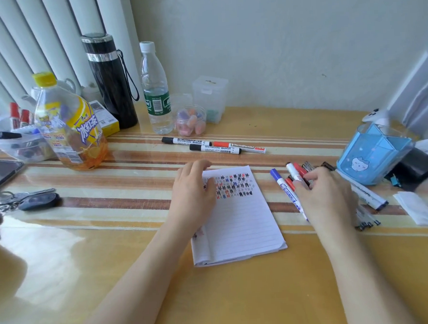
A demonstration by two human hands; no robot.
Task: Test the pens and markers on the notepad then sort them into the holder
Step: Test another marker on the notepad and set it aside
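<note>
The left hand (193, 187) is laid, fingers relaxed, on the top left corner of the white lined notepad (238, 217). Just right of the notepad, a pile of red- and blue-capped markers (287, 192) is covered by the right hand (326, 195), fingers curled; whether anything is grasped cannot be told. Farther right of the notepad, the blue cat-printed holder (373, 153) is seen.

Right hand (326, 195) hides most of the markers (287, 190).

On the bench (240, 296) the notepad (238, 217) lies before me, my left grip (193, 187) on its left edge. Three markers (214, 147) lie behind it. To its right a heap of pens (283, 186) sits under my right grip (326, 193), with the holder (373, 153) further right.
</note>
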